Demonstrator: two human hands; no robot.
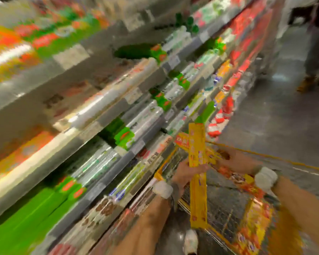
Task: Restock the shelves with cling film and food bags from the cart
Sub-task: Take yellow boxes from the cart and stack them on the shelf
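The frame is blurred by motion. My left hand [185,171] grips a long yellow box [197,173] around its middle, and the box stands nearly upright over the cart. My right hand [235,160] reaches into the wire cart [226,214] and touches more yellow boxes [213,155] lying at its far end; whether it holds one cannot be told. The shelves [107,115] run along the left, stocked with green boxes [123,137] and clear film rolls [92,111].
The yellow-framed cart holds red and yellow packs [254,212] along its right side. Another person's legs [313,57] stand in the aisle at the upper right. Grey floor [274,115] stretches beyond the cart. My shoe [191,241] shows below.
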